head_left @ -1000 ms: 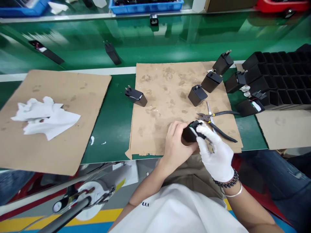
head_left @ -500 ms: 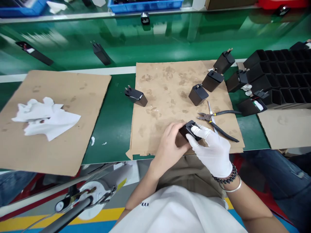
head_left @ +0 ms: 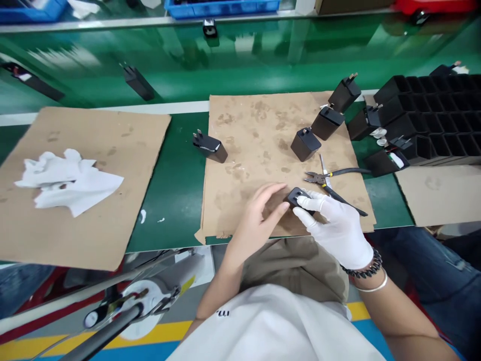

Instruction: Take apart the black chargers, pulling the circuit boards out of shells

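Observation:
My gloved right hand (head_left: 336, 225) grips a black plug adapter (head_left: 295, 193) near the front of the cardboard sheet (head_left: 244, 130). Its top face shows between the gloved fingers; its lower body is mostly hidden. Just to the left, my bare left hand (head_left: 257, 215) is open, fingers and thumb curved apart, with the thumb tip close to the adapter; whether they touch I cannot tell. Cutting pliers (head_left: 316, 178) with black and yellow handles lie beyond the glove, across a thin pale metal tool (head_left: 323, 164). Further back stands another black adapter (head_left: 305, 144), prongs up.
More adapters stand behind (head_left: 327, 122) and at the sheet's left edge (head_left: 210, 146). Rows of black empty housings (head_left: 428, 115) fill the right. A second cardboard (head_left: 146, 145) at left bears white gloves (head_left: 78, 183). On the green belt (head_left: 240, 65) lie several black units.
My left hand has let go of the adapter and opened, drawing slightly left. My right hand has shifted a little right with the adapter. Units on the green belt have slid left.

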Available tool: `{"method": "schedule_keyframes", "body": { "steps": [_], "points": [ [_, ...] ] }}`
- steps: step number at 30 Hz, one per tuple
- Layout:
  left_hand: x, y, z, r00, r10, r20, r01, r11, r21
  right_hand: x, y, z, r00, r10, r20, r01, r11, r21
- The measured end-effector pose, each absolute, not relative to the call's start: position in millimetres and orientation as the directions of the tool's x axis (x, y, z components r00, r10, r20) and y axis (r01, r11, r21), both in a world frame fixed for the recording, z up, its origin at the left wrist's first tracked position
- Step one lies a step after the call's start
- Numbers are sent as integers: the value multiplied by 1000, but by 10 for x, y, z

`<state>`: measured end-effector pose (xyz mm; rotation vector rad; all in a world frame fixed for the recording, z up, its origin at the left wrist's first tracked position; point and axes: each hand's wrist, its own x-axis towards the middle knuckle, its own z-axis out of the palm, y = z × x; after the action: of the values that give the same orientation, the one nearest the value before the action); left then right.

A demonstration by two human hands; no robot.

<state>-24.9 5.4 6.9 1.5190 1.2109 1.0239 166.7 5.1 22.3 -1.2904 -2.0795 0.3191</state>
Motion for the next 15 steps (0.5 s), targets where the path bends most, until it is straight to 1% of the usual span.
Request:
{"method": "schedule_keyframes", "body": {
  "steps": [2, 4, 6, 9, 11, 15],
  "points": [
    [-188, 76, 48, 251, 966, 69, 146, -108, 983, 1693, 57, 214, -316, 833, 454, 681, 532, -502],
    [-161, 84, 33, 288, 956, 53, 89, -82, 993, 1704, 35, 197, -319, 820, 475, 665, 551, -505],
    [-164, 83, 32, 292, 955, 41, 55, -60, 997, 1698, -11, 173, -277, 846, 455, 662, 511, -548],
    [-191, 78, 52, 278, 960, 41, 15, -47, 999, 1667, -96, 142, -139, 909, 392, 666, 379, -642],
    [-199, 79, 67, 259, 965, 29, -10, -27, 1000, 1645, -139, 140, -83, 930, 359, 670, 319, -670],
    [-185, 86, 84, 253, 968, -6, -60, 22, 998, 1632, -171, 168, -90, 922, 377, 651, 341, -678]
  ]
}}
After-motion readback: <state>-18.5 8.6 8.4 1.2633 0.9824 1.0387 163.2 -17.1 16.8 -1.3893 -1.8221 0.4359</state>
